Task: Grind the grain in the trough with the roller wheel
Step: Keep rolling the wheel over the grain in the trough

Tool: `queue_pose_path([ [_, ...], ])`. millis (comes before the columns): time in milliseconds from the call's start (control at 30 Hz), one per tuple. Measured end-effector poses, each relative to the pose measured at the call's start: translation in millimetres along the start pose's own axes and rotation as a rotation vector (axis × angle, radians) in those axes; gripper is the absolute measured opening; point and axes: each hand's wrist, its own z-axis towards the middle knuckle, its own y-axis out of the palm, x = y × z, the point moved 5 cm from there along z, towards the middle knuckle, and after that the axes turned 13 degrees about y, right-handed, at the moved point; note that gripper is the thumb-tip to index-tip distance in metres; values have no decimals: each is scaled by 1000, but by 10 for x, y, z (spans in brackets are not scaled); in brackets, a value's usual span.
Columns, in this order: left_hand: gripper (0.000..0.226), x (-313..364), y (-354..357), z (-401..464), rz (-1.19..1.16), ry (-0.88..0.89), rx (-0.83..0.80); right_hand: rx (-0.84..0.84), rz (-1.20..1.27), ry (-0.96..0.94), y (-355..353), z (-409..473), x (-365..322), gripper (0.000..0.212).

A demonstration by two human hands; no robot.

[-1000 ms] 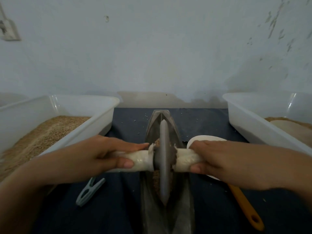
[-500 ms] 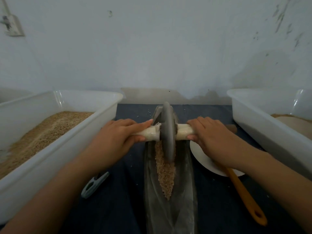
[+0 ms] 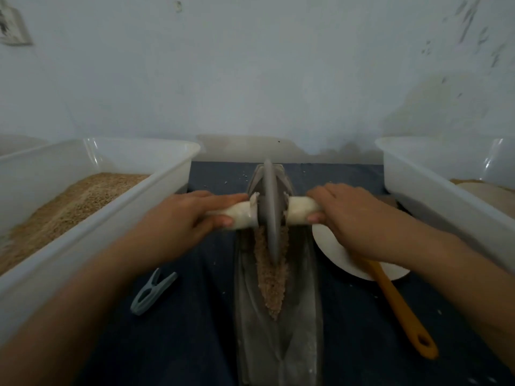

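head view: both hands [image 3: 178, 218] [image 3: 354, 218] grip the roller wheel [image 3: 269, 210] handles, clothespin [image 3: 153, 292] and spatula [image 3: 401, 310] flanking trough [image 3: 303, 316].

A grey metal roller wheel [image 3: 269, 211] stands upright in the long boat-shaped metal trough [image 3: 303, 302], over brownish crushed grain [image 3: 271, 277]. The left hand [image 3: 184, 221] grips its white-wrapped axle handle [image 3: 241, 215] at 9 o'clock of the wheel, and the right hand [image 3: 354, 218] grips at 3 o'clock.
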Motion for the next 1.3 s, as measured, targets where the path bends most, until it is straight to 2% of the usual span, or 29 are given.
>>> queue_pose_path([
  [33,46,-9,28,26,74,14,51,102,-32,9,52,61,22,28],
  [100,47,2,57,71,170,58,115,181,-35,37,126,119,69,36],
  [167,47,1,49,81,158,68,100,164,-30,25,143,80,67,37],
  [233,48,-13,12,32,28,41,24,126,-26,-23,80,-20,29,34],
  [300,48,-31,-26,-52,-152,2,-106,33,-14,-83,-36,-148,-50,29],
  [400,42,53,-75,-161,-419,42,-302,-228,22,-102,-245,-333,-140,25],
  [500,44,147,-116,-192,-519,88,-395,-347,53,-129,-340,-424,-136,31],
  [600,36,106,-95,-112,-338,18,-248,-263,64,-75,-208,-312,-96,19],
  [667,41,70,-44,-39,-154,-31,-109,-113,21,-24,-83,-143,-45,16],
  [767,46,20,42,42,83,-44,39,125,-33,6,55,60,22,36],
  [833,47,26,52,77,211,23,130,154,-11,33,104,107,60,42],
  [900,47,35,44,92,231,60,138,130,-4,29,102,82,58,42],
  [967,46,32,14,58,103,47,74,63,-6,-6,23,9,8,39],
  [1067,48,28,-56,-64,-196,-7,-150,-97,-54,-53,-146,-163,-104,32],
  [1133,44,70,-112,-136,-345,22,-251,-203,-97,-72,-272,-301,-176,33],
  [1200,40,115,-149,-181,-412,44,-314,-269,-101,-88,-360,-409,-202,38],
  [1300,45,130,-143,-163,-365,40,-308,-248,-55,-87,-351,-419,-175,35],
])
